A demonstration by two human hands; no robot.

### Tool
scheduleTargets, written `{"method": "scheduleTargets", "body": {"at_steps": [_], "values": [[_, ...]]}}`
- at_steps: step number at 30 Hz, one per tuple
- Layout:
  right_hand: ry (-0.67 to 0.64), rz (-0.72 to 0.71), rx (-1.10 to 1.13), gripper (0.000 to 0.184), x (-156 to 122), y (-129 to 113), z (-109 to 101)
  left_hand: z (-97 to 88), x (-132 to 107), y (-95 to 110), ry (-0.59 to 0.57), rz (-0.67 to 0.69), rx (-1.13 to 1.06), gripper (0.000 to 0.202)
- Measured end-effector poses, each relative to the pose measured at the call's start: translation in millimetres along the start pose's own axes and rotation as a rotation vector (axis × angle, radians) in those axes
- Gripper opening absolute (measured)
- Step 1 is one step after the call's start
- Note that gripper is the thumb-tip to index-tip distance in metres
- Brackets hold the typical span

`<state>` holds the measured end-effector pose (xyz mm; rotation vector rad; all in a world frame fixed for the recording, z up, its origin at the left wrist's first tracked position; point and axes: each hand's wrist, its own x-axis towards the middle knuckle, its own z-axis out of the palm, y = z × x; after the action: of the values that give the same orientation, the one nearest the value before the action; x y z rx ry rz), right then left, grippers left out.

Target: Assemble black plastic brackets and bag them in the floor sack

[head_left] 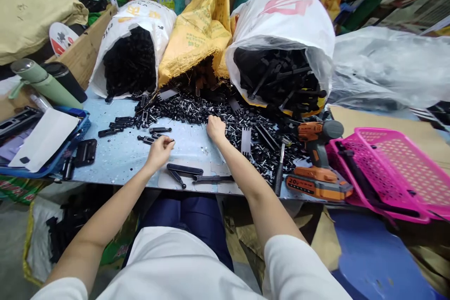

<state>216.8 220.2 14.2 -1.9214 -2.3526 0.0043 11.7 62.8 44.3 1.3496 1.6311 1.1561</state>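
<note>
My left hand (160, 150) rests on the pale blue table (119, 159) with its fingers pinched round a small black plastic part (168, 140). My right hand (215, 129) reaches further out, fingers curled down into a heap of small black screws and parts (211, 110); what it grips, if anything, is hidden. Several flat black plastic pieces (121, 125) lie to the left of the heap. Long black strips (190, 172) lie near the table's front edge between my arms.
Three open sacks stand at the back: a white sack (131, 51), a yellow sack (197, 33) and a white bag (281, 51), all with black parts. An orange cordless drill (316, 159) and pink baskets (390, 168) sit right. A blue tray (45, 143) and green bottle (44, 84) sit left.
</note>
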Motion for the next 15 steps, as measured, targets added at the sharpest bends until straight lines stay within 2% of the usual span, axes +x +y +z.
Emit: {"method": "scheduleTargets", "body": {"at_steps": [3,6,11,15], "values": [[0.026,0.017,0.085,0.026,-10,1,1,-25.0,-40,-9,-0.076,-0.351,-0.462,0.038],[0.038,-0.058,0.249,0.024,-31,8,-3,-32.6,-61,-14,-0.151,-0.523,-0.594,0.043],[0.077,-0.266,0.527,0.018,-81,16,-19,-32.2,-63,-16,-0.095,-0.531,-0.54,0.043],[-0.02,-0.307,0.667,0.013,-118,12,-37,-27.9,-57,-20,-0.084,-0.402,-0.329,0.041]]}}
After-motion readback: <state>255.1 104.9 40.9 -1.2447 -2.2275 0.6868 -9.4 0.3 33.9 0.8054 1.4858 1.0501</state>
